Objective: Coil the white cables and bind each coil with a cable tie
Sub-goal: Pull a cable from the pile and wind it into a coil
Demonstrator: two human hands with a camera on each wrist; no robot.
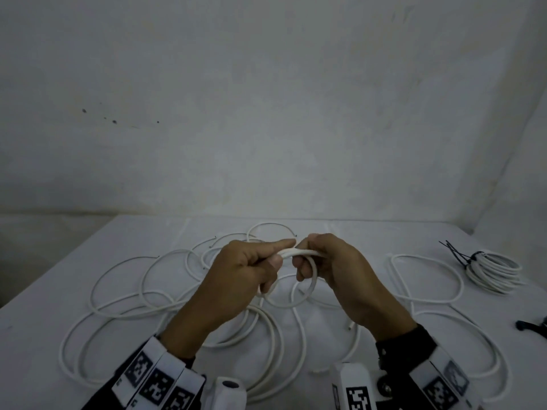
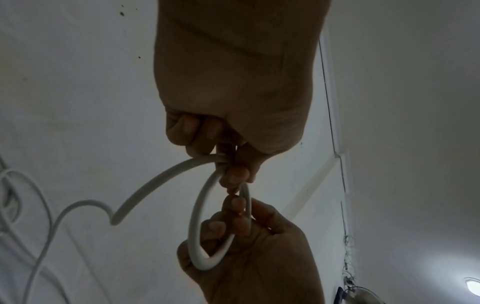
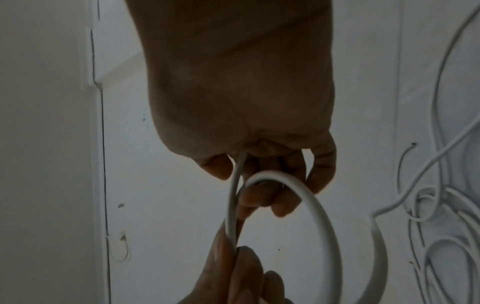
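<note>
Both hands are raised above the table's middle, holding one white cable between them. My left hand (image 1: 266, 261) pinches the white cable (image 1: 296, 252) between thumb and forefinger. My right hand (image 1: 310, 255) curls its fingers round the same cable, where it bends into a small loop (image 1: 314, 273). In the left wrist view the loop (image 2: 197, 207) runs from my left hand (image 2: 231, 164) down to the right hand (image 2: 233, 224). In the right wrist view the loop (image 3: 319, 209) hangs from my right hand (image 3: 259, 185). More loose white cables (image 1: 124, 291) sprawl over the table.
A bound white coil (image 1: 494, 269) with black cable ties (image 1: 455, 255) lies at the table's right. A dark tool (image 1: 532, 325) shows at the right edge. The white table (image 1: 44, 306) ends at a pale wall behind.
</note>
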